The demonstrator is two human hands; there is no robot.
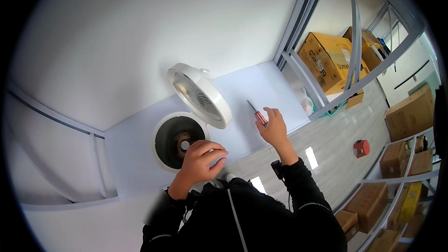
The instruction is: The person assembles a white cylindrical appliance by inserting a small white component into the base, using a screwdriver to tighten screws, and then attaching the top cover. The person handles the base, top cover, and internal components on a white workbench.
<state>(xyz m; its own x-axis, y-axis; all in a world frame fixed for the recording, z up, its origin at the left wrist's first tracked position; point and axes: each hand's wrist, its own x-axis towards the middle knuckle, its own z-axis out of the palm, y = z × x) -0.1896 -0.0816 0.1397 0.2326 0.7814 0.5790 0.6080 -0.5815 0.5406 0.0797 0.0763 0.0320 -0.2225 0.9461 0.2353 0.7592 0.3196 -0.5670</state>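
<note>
I've my right hand (274, 130) nearer: screwdriver (260, 118) at 10–11 o'clock, axis likewise, fingers wide around it; left hand (199, 162) empty, loosely parted.

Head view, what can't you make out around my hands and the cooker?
All in the head view:
Cooker: part of its near-right rim, hidden by the left hand.
Screwdriver: whether it is firmly gripped, since the right hand hides its own palm.
Brown boxes at lower right: their contents, hidden by cardboard.
</note>
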